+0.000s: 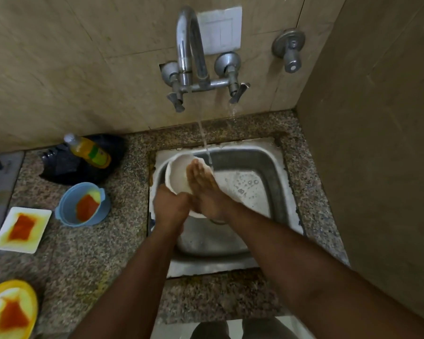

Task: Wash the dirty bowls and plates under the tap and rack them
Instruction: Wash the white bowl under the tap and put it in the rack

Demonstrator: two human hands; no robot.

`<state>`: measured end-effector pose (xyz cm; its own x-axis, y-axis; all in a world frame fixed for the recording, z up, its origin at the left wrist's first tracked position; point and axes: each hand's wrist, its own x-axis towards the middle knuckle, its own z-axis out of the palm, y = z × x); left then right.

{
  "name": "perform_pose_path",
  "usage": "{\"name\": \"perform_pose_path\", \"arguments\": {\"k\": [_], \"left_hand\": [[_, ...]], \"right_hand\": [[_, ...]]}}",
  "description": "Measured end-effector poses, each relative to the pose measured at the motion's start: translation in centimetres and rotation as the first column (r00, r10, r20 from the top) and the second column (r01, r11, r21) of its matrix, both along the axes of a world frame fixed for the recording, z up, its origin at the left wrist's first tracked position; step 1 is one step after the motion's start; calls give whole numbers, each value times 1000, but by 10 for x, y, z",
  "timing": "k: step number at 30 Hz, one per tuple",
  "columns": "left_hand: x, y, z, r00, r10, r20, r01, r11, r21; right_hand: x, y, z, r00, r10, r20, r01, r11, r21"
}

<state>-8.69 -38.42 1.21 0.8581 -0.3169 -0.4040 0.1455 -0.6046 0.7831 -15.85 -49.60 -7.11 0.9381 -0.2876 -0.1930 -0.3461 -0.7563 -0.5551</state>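
Holding one white bowl [178,173] over the sink [267,165] at frame centre, the left hand [171,209] grips its near rim with curled fingers; the right hand [202,185] lies inside, fingers straight and together, hiding much of the interior. One water stream [204,140] falls from the tap [190,50]. Three dirty dishes wait at left: blue bowl [66,204] and white square plate [43,216], each holding orange residue, and yellow plate [30,289], cut off by the frame edge.

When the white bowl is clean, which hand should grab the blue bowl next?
The left hand. The blue bowl sits on the counter on its side of the sink. The right hand would have to cross over the white bowl.
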Motion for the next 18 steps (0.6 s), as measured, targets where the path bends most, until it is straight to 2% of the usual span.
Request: {"name": "perform_pose_path", "arguments": {"k": [2,4,6,8,10,13,18], "left_hand": [[10,7,6,996,-1,-93,-1,1000,-13],[11,7,12,991,-17,-132,15,1000,-16],[10,-1,7,997,-61,-54,61,998,-7],[15,-11,4,996,-89,-5,89,996,-17],[23,-18,12,992,-122,30,122,993,6],[29,-20,28,989,-138,43,137,990,39],[36,-25,37,990,-133,43,130,990,50]], "right_hand": [[-19,-20,-3,966,250,70,-240,962,-133],[-33,-36,-1,928,367,70,-340,906,-253],[-35,-38,5,961,251,113,-204,926,-318],[-27,-29,7,993,17,116,18,956,-294],[-16,-18,8,986,-109,127,139,955,-264],[-7,-11,7,974,-176,145,206,953,-222],[-2,-2,11,938,-271,217,291,954,-67]]}}
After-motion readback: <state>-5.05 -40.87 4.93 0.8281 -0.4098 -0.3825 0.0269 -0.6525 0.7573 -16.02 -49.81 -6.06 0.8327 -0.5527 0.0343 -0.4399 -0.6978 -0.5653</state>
